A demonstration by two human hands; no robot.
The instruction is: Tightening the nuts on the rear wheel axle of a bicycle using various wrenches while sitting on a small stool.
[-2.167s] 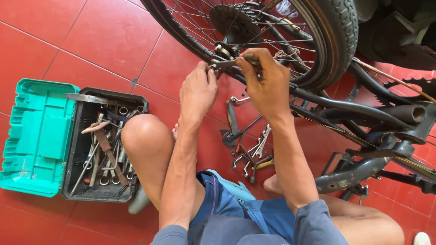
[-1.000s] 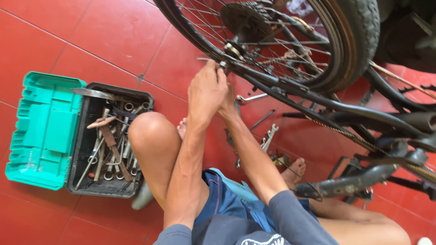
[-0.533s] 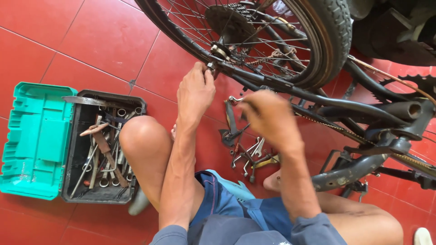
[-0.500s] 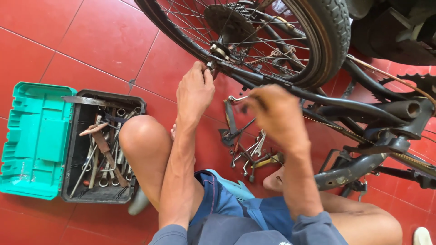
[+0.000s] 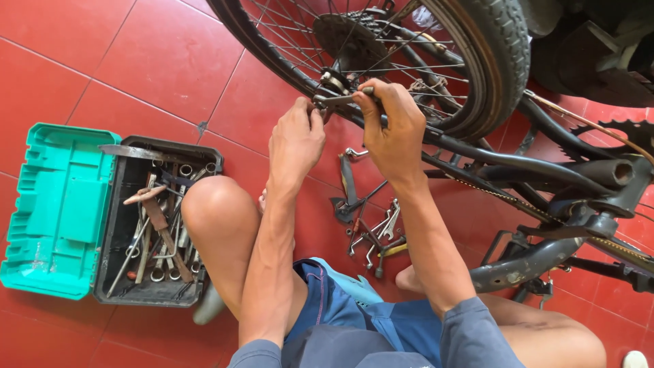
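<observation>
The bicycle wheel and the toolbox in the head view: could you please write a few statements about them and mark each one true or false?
1. The right hand grips a wrench at the hub of the wheel. True.
2. The toolbox is closed. False: its green lid lies open to one side and tools show inside.
3. The left hand rests on the floor. False: it is raised to the wheel hub, beside the wrench.
4. Loose wrenches lie on the red tiled floor between the person's legs and the bicycle frame. True.
5. The bicycle wheel has no tyre. False: a black treaded tyre is on the rim.
</observation>
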